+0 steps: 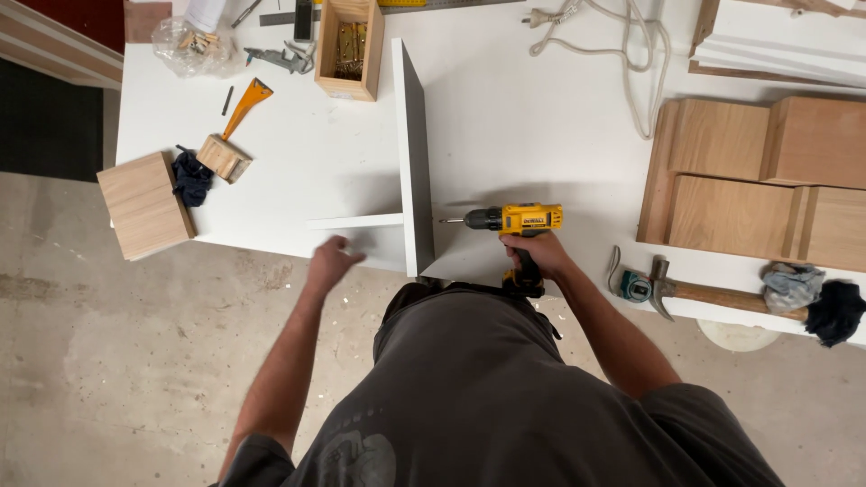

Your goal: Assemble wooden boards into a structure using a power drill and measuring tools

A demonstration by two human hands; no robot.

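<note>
The right hand is wrapped around the grip of a yellow and black cordless drill, whose bit lies level and points at the right face of an upright white panel standing on edge on the white worktop; whether the tip touches the panel cannot be told. A second white board butts against the panel's left face, lying flat near the worktop's front edge. The left hand hovers just below that board, off the front edge, blurred, its fingers loosely open and holding nothing. Up and left of the panel, a small open wooden box holds brass-coloured screws, and further left a clear plastic bag holds small pale pieces too blurred to name. Left of the panel lie an orange-handled scraper, a small wooden block, a dark rag and a wooden board overhanging the corner. Right of the panel the worktop lies bare out to stacked wooden boards, with a hammer and a tape measure at the front edge and a pale cord behind.
</note>
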